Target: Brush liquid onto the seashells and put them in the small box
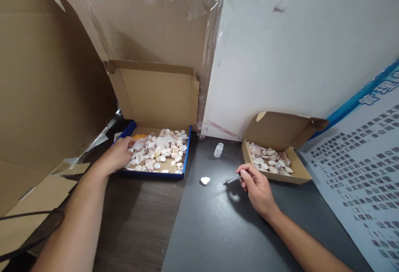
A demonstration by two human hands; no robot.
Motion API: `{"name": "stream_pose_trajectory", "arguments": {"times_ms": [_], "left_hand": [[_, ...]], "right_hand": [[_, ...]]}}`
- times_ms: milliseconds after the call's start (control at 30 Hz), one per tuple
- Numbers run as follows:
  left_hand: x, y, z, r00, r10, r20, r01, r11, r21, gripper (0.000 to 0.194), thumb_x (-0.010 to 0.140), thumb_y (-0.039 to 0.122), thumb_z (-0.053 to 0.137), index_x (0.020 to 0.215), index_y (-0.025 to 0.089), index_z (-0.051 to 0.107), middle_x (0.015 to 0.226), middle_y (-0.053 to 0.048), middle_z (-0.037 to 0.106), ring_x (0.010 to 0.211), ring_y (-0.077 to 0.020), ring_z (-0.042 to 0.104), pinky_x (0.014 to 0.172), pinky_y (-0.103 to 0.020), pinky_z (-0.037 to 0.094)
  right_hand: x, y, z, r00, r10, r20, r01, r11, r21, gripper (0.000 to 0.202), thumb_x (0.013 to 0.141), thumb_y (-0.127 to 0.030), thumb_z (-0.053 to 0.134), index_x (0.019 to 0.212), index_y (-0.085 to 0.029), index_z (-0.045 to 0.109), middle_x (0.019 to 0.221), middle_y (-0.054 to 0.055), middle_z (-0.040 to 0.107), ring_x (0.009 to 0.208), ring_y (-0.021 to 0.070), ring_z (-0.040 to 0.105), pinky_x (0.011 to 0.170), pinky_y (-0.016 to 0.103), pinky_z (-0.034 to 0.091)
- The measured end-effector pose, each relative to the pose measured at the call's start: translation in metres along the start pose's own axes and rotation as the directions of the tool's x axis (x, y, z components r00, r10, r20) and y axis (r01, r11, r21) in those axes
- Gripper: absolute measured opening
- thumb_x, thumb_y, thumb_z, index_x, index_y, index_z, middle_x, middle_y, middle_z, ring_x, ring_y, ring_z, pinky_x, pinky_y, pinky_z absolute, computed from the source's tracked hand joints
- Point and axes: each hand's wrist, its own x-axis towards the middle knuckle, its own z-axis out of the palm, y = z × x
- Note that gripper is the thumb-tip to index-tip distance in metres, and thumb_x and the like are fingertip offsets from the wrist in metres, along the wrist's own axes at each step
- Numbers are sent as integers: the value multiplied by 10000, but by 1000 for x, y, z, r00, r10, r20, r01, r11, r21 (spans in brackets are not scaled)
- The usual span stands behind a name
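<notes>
My left hand (pixel 120 152) reaches into the left side of a blue-edged cardboard box (pixel 185 161) at the heap of seashells (pixel 162 145). Its fingers are curled down among the shells, and whatever they may grip is hidden. My right hand (pixel 257 186) pinches a slim pen-like tool (pixel 231 179) with a dark tip, held over the grey tabletop and pointing left. Left of that tip lies a single white shell (pixel 205 180) on the table. Behind it is a small clear bottle (pixel 218 150) with whitish contents.
A smaller open cardboard box (pixel 301 172) of shells stands just beyond my right hand. Tall cardboard (pixel 50 76) walls off the left, and a white panel (pixel 280 55) rises behind. A printed sign (pixel 358 172) leans at the right. A black cable (pixel 31 213) crosses the lower left.
</notes>
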Motion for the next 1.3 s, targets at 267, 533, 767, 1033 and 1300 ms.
{"name": "stream_pose_trajectory", "arguments": {"times_ms": [267, 533, 767, 1033, 1300], "left_hand": [[-7, 14, -10, 986, -160, -40, 135, 923, -361, 402, 471, 211, 460, 856, 187, 572, 796, -39, 608, 731, -218, 595, 616, -282, 463], [-13, 31, -15, 984, -175, 17, 144, 748, -648, 255, 519, 210, 569, 773, 190, 575, 738, -2, 573, 743, -191, 588, 665, -294, 509], [-38, 75, -10, 967, 197, 161, 32, 532, -846, 234, 723, 317, 640, 900, 206, 534, 852, -23, 602, 746, -182, 634, 733, -346, 530], [-63, 115, 17, 802, 546, 242, 58, 332, -942, 128, 850, 256, 615, 944, 213, 538, 828, -3, 584, 756, -136, 624, 726, -286, 516], [-65, 118, 26, 750, 608, 260, 78, 309, -948, 200, 850, 240, 628, 1015, 200, 523, 859, -34, 650, 822, -160, 661, 727, -274, 510]], "right_hand": [[0, 1, 0, 1000, 8, 10, -8, 1000, 19, 265, 931, -417, 460, 855, -187, 570, 559, -45, 434, 514, 122, 445, 516, 231, 370], [0, 0, 0, 1000, 10, 3, -10, 1000, 11, 272, 929, -421, 461, 850, -186, 575, 548, -45, 436, 502, 121, 446, 511, 233, 375], [0, 0, 0, 1000, 9, 3, -9, 1000, 11, 267, 929, -416, 458, 843, -188, 565, 564, -42, 434, 511, 120, 443, 495, 227, 353], [1, -2, 0, 1000, 5, 8, -5, 1000, 8, 259, 930, -406, 453, 837, -189, 560, 584, -39, 439, 515, 119, 441, 495, 229, 342], [0, 2, -1, 1000, 11, 20, -11, 1000, 8, 252, 934, -401, 455, 850, -187, 558, 594, -40, 438, 527, 118, 443, 506, 229, 345]]}}
